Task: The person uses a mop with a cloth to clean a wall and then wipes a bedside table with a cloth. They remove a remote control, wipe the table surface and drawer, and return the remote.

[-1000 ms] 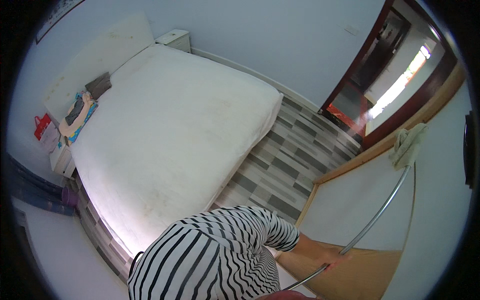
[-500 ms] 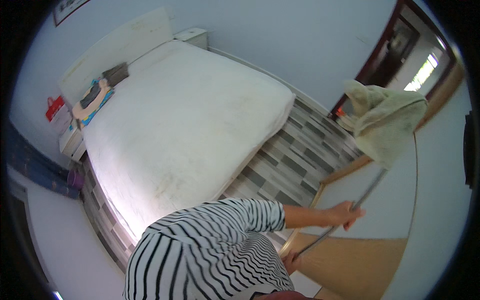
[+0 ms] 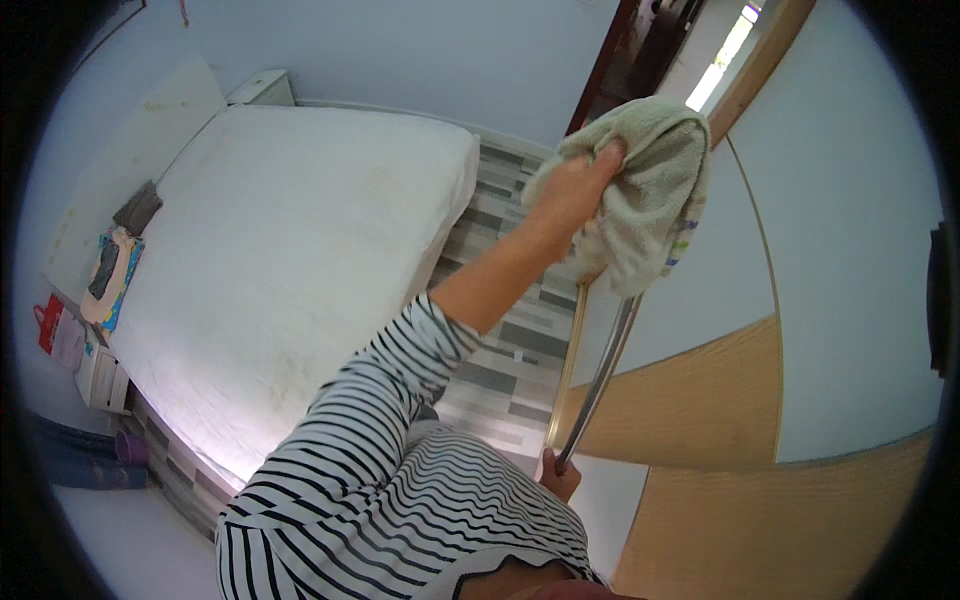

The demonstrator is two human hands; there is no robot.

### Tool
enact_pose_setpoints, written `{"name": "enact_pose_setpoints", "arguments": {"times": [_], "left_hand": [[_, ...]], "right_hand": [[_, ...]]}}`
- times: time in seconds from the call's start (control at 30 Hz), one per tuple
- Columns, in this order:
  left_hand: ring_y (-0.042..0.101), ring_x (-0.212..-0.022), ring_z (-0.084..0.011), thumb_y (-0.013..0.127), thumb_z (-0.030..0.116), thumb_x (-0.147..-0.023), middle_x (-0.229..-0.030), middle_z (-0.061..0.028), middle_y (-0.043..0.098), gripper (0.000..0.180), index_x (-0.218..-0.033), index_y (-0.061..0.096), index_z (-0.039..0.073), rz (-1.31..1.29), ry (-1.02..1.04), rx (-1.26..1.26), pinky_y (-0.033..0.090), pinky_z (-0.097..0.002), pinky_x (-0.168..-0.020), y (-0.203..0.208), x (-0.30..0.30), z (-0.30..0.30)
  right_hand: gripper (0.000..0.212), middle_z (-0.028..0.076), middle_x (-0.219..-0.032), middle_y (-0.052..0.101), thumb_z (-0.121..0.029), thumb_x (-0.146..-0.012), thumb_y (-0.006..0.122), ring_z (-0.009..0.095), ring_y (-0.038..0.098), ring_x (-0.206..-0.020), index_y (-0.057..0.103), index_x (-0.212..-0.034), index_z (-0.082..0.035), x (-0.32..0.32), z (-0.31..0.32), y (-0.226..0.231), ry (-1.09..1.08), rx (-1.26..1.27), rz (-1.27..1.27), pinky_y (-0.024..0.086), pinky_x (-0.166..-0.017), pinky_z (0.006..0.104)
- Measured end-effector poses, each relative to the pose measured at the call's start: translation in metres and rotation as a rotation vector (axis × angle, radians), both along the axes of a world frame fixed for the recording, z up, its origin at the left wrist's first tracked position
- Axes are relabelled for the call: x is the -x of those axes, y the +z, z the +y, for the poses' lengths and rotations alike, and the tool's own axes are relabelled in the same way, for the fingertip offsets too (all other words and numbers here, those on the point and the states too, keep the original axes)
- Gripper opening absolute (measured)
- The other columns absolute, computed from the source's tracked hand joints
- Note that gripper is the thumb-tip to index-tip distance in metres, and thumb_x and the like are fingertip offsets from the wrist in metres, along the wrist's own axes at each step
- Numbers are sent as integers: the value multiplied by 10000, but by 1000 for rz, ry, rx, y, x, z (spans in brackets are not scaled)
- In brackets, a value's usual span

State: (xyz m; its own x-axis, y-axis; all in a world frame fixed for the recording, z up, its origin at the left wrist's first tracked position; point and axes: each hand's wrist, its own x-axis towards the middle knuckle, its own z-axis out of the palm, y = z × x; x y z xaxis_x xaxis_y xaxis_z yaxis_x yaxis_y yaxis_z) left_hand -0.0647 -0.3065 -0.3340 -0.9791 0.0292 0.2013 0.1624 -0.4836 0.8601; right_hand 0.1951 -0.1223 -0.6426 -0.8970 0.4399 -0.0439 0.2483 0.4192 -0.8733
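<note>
Clutching a pale-green terry cloth, the left hand is closed. The right hand encircles a slim silvery metal pole.

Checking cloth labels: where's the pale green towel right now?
Head view, upper right of centre: the pale green towel is in the grip of the left hand, at the upper end of the metal pole.
</note>
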Motion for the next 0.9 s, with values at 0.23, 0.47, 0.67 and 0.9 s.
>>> {"name": "enact_pose_setpoints", "arguments": {"times": [0.23, 0.47, 0.67, 0.9], "left_hand": [[572, -892, -196, 570, 398, -884, -940, -79, 595, 391, -1012, 563, 28, 313, -118, -179, 483, -331, -812, 69, 62, -24], [577, -1040, -298, 523, 450, -897, -1153, -186, 583, 560, -1175, 501, -36, 528, -344, -489, 462, -415, -919, 141, 153, -98], [569, -1024, -218, 538, 286, -883, -1148, -66, 580, 343, -1157, 529, 79, 341, -82, -330, 464, -354, -885, 79, 161, -134], [519, -1124, -273, 513, 284, -867, -1206, -102, 552, 427, -1216, 503, 38, -134, -208, -337, 424, -428, -960, -83, 163, -162]], "right_hand": [[537, -3, -496, 379, -399, -860, 636, 97, 304, -525, 475, -555, 13, -8, 1, 7, -77, -14, -268, 270, -437, 331], [356, 25, -475, 426, -253, -838, 680, 78, 377, -508, 583, -617, 9, -15, -53, 25, -443, 437, -229, 352, -464, 310], [408, 10, -430, 441, -316, -879, 611, 99, 387, -350, 507, -572, -67, 3, 31, 81, -539, -141, 92, 312, -356, 277], [401, -23, -438, 328, -240, -895, 593, 91, 322, -341, 377, -574, -136, 35, 70, 192, -733, 386, 645, 262, -322, 254]]}}
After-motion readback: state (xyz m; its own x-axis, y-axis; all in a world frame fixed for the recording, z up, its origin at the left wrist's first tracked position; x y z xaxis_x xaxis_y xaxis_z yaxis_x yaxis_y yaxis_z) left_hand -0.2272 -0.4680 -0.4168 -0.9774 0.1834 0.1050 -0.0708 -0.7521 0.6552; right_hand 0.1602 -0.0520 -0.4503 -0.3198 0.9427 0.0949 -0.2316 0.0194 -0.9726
